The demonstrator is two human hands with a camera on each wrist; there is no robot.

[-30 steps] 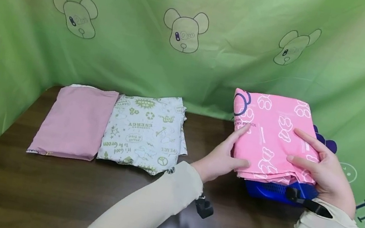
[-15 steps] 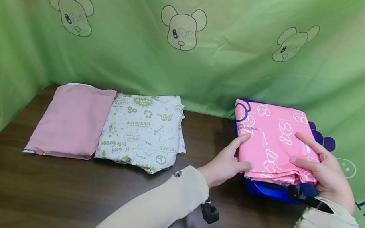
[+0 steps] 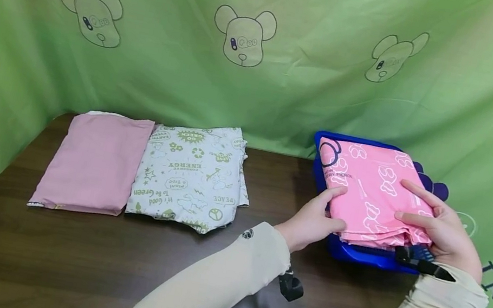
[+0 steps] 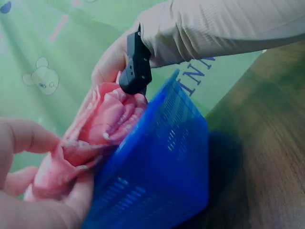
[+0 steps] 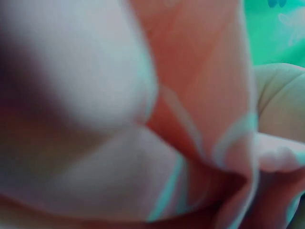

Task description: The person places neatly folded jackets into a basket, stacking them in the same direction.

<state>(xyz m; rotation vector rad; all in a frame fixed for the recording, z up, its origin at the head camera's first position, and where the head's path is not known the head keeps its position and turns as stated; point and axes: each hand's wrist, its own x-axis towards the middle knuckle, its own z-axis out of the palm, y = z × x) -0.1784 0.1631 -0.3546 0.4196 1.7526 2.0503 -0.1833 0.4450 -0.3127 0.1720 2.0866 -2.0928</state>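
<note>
- Brown wood-grain table (image 3: 60, 253), green fabric curtain (image 3: 286, 95) behind.
- Folded, squarish pink cloth (image 3: 361, 191): far end angled left, long axis unclear.
- Left hand (image 3: 311, 218), right hand (image 3: 447, 233): fingers pinching its sides.

Both forearms (image 3: 203, 284) reach forward, the left hand (image 3: 308, 223) pinching, the right hand (image 3: 451, 240) gripping.

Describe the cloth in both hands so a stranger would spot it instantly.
On the brown table, find the blue basket at the right. The bright pink cloth, folded, is held over its opening by the left hand and right hand. White line drawings set it apart from the dusty-pink cloth and the green-printed white cloth.
</note>
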